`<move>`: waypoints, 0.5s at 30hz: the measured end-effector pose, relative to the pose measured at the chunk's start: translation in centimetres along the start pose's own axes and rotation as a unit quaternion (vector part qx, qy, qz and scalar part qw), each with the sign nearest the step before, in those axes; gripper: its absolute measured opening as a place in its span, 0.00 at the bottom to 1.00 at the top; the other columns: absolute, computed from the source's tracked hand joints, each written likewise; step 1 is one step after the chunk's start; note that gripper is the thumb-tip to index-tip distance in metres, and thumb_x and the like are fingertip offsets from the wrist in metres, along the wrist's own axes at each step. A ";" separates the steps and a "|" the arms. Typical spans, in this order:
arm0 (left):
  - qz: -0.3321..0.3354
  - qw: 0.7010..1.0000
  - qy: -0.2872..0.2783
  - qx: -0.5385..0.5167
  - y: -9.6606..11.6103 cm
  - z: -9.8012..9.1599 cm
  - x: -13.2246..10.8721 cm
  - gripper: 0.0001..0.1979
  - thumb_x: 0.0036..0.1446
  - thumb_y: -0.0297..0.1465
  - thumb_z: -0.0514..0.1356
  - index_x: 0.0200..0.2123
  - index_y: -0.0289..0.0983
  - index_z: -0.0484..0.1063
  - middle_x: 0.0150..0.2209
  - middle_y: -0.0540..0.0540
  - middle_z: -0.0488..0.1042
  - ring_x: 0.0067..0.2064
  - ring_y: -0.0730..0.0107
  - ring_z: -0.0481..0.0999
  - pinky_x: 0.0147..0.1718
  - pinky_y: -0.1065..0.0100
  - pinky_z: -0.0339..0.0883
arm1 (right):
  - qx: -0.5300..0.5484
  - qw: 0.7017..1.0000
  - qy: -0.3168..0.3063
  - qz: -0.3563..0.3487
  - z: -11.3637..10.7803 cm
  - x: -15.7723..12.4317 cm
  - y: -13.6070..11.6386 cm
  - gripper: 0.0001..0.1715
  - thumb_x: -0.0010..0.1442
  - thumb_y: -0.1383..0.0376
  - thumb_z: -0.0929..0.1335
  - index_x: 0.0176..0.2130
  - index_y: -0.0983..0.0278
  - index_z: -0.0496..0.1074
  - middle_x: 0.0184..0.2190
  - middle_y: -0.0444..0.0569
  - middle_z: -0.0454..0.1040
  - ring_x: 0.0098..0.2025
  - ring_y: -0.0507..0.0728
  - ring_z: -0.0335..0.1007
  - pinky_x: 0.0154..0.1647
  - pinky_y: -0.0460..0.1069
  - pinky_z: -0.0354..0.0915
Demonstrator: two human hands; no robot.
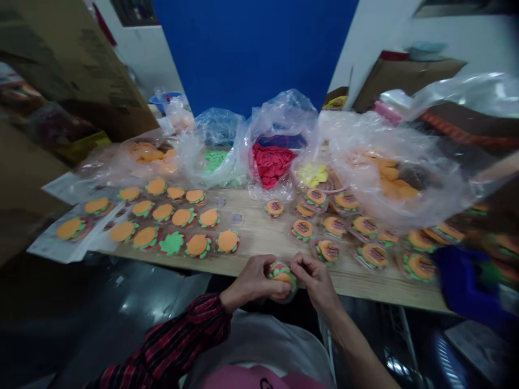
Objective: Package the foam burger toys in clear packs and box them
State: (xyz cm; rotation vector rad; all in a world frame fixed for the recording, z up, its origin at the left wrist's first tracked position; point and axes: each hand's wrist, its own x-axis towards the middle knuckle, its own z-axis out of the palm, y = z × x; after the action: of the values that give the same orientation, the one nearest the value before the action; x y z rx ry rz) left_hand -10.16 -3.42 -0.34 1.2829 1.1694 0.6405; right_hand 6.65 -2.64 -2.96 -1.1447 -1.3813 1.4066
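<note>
My left hand point(253, 282) is wrapped round a toy burger point(279, 274) in what looks like clear plastic, just over the table's front edge. Orange bun, green and red layers show between the fingers. At the burger's right rim, my right hand point(316, 278) is closed in a pinch; what exactly lies between its fingertips is too small to make out. To the left lie rows of toy burgers point(198, 245) with plain orange tops, and one showing a green leafy layer point(172, 243). On the right, burgers with a printed label point(302, 229) lie close together.
Plastic bags along the back hold orange pieces point(152, 154), green pieces point(214, 159), red pieces point(271, 165) and more orange buns point(391, 175). A basket point(334, 182) has yellow pieces. Cardboard boxes point(93, 70) stand left; a blue object point(466, 286) sits at the right front.
</note>
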 end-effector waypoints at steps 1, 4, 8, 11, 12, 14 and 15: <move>0.009 1.000 0.001 -0.013 0.4 0.4 0.0 0.14 0.38 0.33 0.67 0.26 0.32 0.68 0.24 0.53 0.65 0.27 0.75 0.62 0.25 0.74 0.55 | 0.000 1.000 0.024 -0.005 -0.4 -0.6 -0.2 0.15 0.56 0.58 0.66 0.23 0.63 0.66 0.21 0.42 0.63 0.26 0.52 0.58 0.28 0.46 0.55; -0.008 0.992 -0.019 -0.123 1.2 1.8 0.2 0.14 0.43 0.37 0.65 0.30 0.34 0.68 0.26 0.52 0.69 0.29 0.73 0.66 0.28 0.74 0.60 | -0.042 0.990 0.127 -0.040 -3.0 -2.8 -1.1 0.14 0.58 0.60 0.64 0.24 0.63 0.67 0.27 0.45 0.66 0.32 0.54 0.62 0.34 0.47 0.57; -0.138 0.951 -0.001 -0.279 0.8 2.9 1.6 0.26 0.39 0.39 0.68 0.44 0.39 0.68 0.35 0.48 0.75 0.32 0.64 0.73 0.29 0.67 0.67 | -0.173 0.899 0.393 -0.091 -10.9 -6.7 -1.4 0.16 0.58 0.60 0.64 0.21 0.62 0.61 0.30 0.47 0.66 0.35 0.54 0.62 0.36 0.48 0.58; -0.211 0.908 0.006 -0.362 0.5 3.5 2.9 0.30 0.38 0.39 0.68 0.48 0.41 0.68 0.38 0.46 0.77 0.39 0.54 0.75 0.35 0.61 0.70 | -0.241 0.757 0.599 -0.097 -18.9 -10.2 -0.6 0.12 0.54 0.57 0.65 0.26 0.62 0.65 0.34 0.49 0.66 0.37 0.56 0.62 0.39 0.50 0.58; -0.231 0.898 0.006 -0.373 0.6 3.7 3.2 0.31 0.38 0.40 0.68 0.48 0.41 0.68 0.37 0.45 0.78 0.42 0.51 0.75 0.37 0.58 0.70 | -0.242 0.733 0.629 -0.087 -21.4 -11.1 -0.2 0.12 0.54 0.56 0.65 0.30 0.63 0.66 0.34 0.49 0.66 0.36 0.56 0.61 0.39 0.50 0.58; -0.252 0.891 0.011 -0.378 0.8 4.1 3.5 0.33 0.38 0.41 0.67 0.51 0.42 0.68 0.38 0.45 0.78 0.48 0.46 0.72 0.42 0.53 0.70 | -0.239 0.727 0.640 -0.068 -25.7 -12.1 0.3 0.14 0.50 0.55 0.67 0.31 0.64 0.69 0.31 0.48 0.68 0.34 0.57 0.62 0.37 0.51 0.59; -0.252 0.890 0.015 -0.379 0.9 4.3 3.6 0.33 0.39 0.41 0.66 0.52 0.42 0.67 0.39 0.45 0.78 0.50 0.44 0.70 0.44 0.51 0.69 | -0.235 0.741 0.626 -0.060 -27.3 -12.2 0.5 0.15 0.47 0.55 0.68 0.29 0.64 0.70 0.27 0.47 0.69 0.32 0.57 0.62 0.36 0.51 0.59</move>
State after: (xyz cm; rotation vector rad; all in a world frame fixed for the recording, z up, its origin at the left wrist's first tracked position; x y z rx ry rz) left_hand -4.80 -1.64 -1.07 0.2856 1.0548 0.6305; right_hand 36.04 -8.09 -2.23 -1.7634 -0.7135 -0.0588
